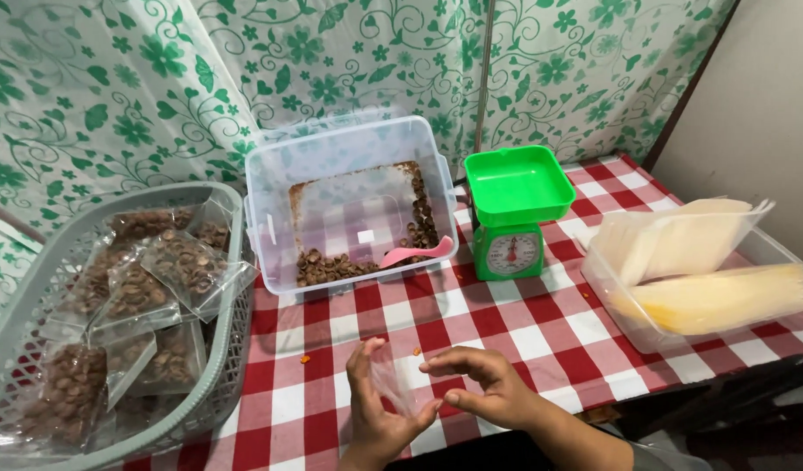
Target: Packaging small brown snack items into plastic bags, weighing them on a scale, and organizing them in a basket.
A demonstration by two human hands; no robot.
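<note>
Clearly thin, limp, slippery: small clear pouch below tub, pinched between left hand and right hand; best gripped at top edges.

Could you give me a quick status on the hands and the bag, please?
Left hand and right hand both pinch an empty clear bag, pulling it open. Tub with scoop ahead. Nothing in the way.

Two hands, one scale, one scoop, one basket.
</note>
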